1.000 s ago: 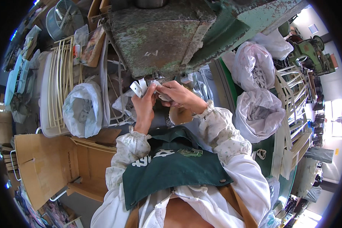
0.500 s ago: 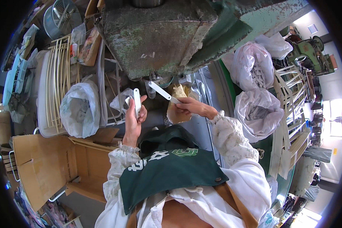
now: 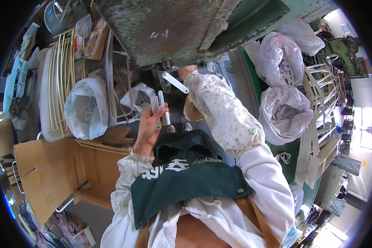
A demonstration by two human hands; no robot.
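Note:
My left hand [image 3: 146,127] is closed around two white strips side by side. One is a flat white strip [image 3: 156,111] with small holes, the other a narrow white channel-shaped strip [image 3: 164,109]. Ahead and to the right, a third white strip [image 3: 175,82] with rounded ends and a hole sits slanted at the foot of the green machine [image 3: 165,35]. Just beyond it, my right hand [image 3: 187,72] reaches under the machine's edge. Its fingers are hidden there, and so is anything they may touch. My flowered right sleeve covers part of a tan container [image 3: 191,110].
White plastic sacks [image 3: 87,109] of metal pieces stand at left, and more sacks [image 3: 285,115] at right. An open cardboard box [image 3: 49,177] lies at lower left. Bundles of long pale strips [image 3: 62,82] flank both sides. The machine's bulk overhangs the front.
My right hand has let go of the slanted strip and stretched forward beneath the machine. My left hand has shifted slightly right and lower, and its two strips now show side by side.

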